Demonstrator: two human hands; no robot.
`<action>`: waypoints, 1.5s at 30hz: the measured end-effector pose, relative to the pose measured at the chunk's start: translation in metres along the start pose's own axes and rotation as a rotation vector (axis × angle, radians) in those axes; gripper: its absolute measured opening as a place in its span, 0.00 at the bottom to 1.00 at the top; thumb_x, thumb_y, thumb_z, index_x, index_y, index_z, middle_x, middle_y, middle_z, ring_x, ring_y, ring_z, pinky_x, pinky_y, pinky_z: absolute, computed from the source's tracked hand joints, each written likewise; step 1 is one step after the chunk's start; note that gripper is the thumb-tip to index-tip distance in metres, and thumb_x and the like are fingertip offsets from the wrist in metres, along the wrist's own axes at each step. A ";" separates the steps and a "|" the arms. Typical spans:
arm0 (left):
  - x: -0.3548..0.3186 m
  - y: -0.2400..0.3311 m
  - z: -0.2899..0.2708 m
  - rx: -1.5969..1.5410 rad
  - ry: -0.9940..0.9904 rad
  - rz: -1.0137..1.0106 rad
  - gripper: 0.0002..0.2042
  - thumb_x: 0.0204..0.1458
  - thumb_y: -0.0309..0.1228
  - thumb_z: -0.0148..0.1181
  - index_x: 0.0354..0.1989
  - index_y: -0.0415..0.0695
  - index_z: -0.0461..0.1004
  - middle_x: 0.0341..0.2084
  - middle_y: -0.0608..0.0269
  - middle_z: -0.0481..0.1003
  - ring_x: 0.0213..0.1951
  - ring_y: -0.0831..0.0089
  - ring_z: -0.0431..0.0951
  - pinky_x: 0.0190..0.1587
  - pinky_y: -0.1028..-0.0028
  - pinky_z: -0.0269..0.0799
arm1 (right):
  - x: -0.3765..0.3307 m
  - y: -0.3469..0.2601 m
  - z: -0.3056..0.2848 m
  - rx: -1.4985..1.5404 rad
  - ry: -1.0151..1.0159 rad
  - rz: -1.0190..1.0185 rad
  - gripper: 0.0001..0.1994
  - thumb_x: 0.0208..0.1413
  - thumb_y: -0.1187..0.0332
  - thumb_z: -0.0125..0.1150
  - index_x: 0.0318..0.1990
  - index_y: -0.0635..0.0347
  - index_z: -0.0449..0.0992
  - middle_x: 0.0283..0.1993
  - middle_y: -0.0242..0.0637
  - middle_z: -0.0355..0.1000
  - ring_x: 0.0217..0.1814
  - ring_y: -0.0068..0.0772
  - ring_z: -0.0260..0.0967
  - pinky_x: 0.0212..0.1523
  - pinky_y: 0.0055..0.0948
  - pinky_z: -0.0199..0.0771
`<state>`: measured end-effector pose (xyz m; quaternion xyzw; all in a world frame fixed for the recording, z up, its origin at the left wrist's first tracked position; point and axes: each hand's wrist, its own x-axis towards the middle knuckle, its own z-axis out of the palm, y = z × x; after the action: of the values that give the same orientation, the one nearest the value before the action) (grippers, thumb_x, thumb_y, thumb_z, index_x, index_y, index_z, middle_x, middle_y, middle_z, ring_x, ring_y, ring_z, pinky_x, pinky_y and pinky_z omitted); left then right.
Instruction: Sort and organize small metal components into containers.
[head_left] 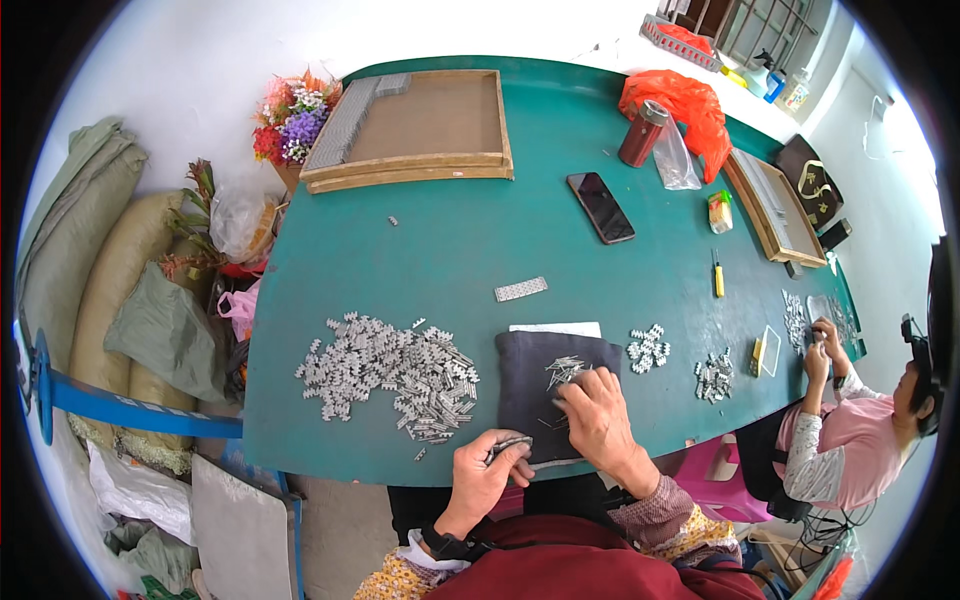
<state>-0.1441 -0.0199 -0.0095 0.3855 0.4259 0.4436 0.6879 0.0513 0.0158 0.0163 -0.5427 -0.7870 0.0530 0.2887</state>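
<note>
At the near edge of the green table, my left hand is closed around a small grey metal piece, partly hidden by the fingers. My right hand hovers low over a folded dark cloth, thumb and fingertips drawn together. Whatever is between those fingertips is too small to make out. Thin metal pins lie on the cloth just beyond the right fingers. Left of the cloth spreads a large heap of small notched grey metal pieces. Smaller piles of such pieces sit to its right.
Beyond the cloth lies a flat grey metal strip. Farther back are a wooden tray, a phone, a red flask and a yellow-handled screwdriver. A co-worker sits at the right, hands over small parts.
</note>
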 end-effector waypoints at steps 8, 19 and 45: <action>-0.001 -0.003 0.000 0.007 -0.003 -0.005 0.04 0.58 0.19 0.57 0.38 0.31 0.75 0.27 0.56 0.78 0.25 0.71 0.81 0.25 0.76 0.79 | 0.023 0.020 0.005 -0.040 -0.110 -0.197 0.07 0.47 0.78 0.59 0.35 0.60 0.74 0.36 0.38 0.65 0.39 0.41 0.61 0.40 0.38 0.60; -0.003 -0.002 0.001 0.044 0.017 0.045 0.03 0.58 0.20 0.58 0.37 0.32 0.76 0.27 0.58 0.78 0.25 0.73 0.80 0.24 0.77 0.78 | 0.016 0.022 0.003 -0.044 -0.075 -0.085 0.08 0.49 0.75 0.62 0.37 0.62 0.72 0.35 0.39 0.64 0.39 0.42 0.61 0.41 0.39 0.61; -0.003 -0.006 0.006 0.074 0.049 0.066 0.04 0.58 0.20 0.58 0.38 0.32 0.75 0.26 0.58 0.78 0.24 0.74 0.80 0.23 0.78 0.77 | -0.009 -0.004 0.003 -0.017 -0.169 -0.257 0.07 0.46 0.77 0.59 0.35 0.60 0.74 0.33 0.37 0.63 0.38 0.40 0.62 0.41 0.38 0.62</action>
<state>-0.1374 -0.0253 -0.0126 0.4136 0.4458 0.4594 0.6474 0.0486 0.0065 0.0122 -0.4335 -0.8719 0.0542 0.2213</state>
